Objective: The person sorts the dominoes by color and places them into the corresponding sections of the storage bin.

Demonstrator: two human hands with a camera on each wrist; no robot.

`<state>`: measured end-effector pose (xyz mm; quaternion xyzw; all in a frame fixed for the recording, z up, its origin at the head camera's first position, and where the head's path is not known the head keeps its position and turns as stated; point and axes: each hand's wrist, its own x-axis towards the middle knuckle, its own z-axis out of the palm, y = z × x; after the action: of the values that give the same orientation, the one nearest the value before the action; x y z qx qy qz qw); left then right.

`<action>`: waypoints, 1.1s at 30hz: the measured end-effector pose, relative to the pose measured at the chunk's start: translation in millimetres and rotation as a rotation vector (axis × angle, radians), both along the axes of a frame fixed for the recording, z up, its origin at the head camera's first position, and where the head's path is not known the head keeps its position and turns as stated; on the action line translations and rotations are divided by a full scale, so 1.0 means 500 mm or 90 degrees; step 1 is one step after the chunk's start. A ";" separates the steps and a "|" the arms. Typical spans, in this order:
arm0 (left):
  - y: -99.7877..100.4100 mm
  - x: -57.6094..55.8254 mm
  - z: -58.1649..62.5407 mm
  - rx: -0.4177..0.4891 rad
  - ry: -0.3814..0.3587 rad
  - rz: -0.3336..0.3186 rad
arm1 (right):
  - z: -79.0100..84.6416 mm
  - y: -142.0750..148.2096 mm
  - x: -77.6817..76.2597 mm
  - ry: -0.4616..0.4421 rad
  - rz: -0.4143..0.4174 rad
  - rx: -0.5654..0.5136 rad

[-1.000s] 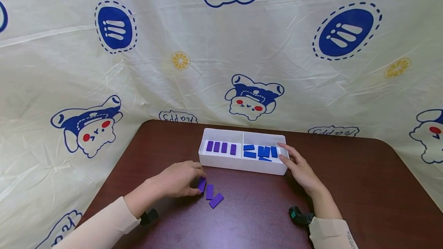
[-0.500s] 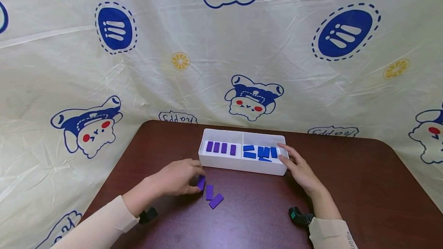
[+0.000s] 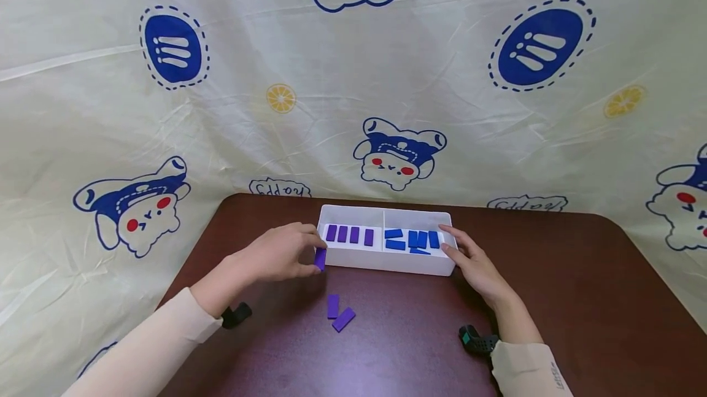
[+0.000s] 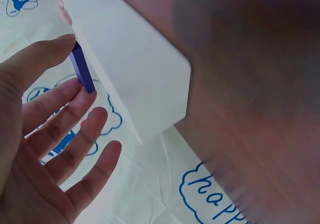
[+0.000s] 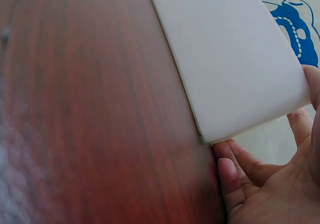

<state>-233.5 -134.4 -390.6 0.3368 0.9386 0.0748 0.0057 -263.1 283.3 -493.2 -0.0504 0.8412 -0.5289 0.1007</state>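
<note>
My left hand point(image 3: 284, 254) pinches a purple rectangular block point(image 3: 320, 259) between thumb and fingertips. It is raised beside the front left corner of a white two-compartment box point(image 3: 386, 260); in the left wrist view the block point(image 4: 82, 69) stands close to the box's wall point(image 4: 135, 59). At the box's right end, my right hand point(image 3: 477, 268) grips the wall, thumb and index finger over the rim. The left compartment holds several purple blocks point(image 3: 354, 235) in a row. Several blue blocks point(image 3: 422, 239) lie in the right compartment, some at angles.
Two more purple blocks lie on the dark brown table point(image 3: 397, 335) in front of the box: one upright block point(image 3: 332, 306) and one slanted block point(image 3: 343, 319). A printed cloth point(image 3: 309, 151) hangs behind the table's back edge.
The left hand has lifted a purple block off the table and carried it away from me, up to the box's front left corner. The right hand stays on the box.
</note>
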 end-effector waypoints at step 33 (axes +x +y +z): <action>0.035 -0.173 -0.039 -0.056 -0.107 0.064 | 0.006 -0.008 0.001 -0.027 -0.014 0.013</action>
<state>-319.8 -117.0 -410.2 0.2810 0.9529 0.0617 0.0954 -262.5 279.2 -490.3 -0.0289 0.8448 -0.5222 0.1133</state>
